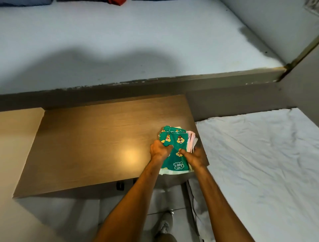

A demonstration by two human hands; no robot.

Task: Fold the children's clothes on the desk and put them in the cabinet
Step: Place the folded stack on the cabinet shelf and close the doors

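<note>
A stack of folded children's clothes [174, 138] sits at the right end of the wooden desk [86, 146]. Its top piece is green with cartoon chipmunks; pink and pale garments show at its right side and under its near edge. My left hand [159, 149] grips the stack's left side, thumb pressed on the green cloth. My right hand [195, 156] holds the right side, thumb on top and fingers hidden beside the pink layers. I cannot tell whether the stack rests on the desk or is lifted.
A bed with a white sheet [259, 164] lies right of the desk. A grey wall ledge [155, 88] runs behind the desk. Below are a tiled floor [172, 198], my shoe [165, 224] and a black cable [192, 198]. A red cloth [115, 2] lies at the top edge.
</note>
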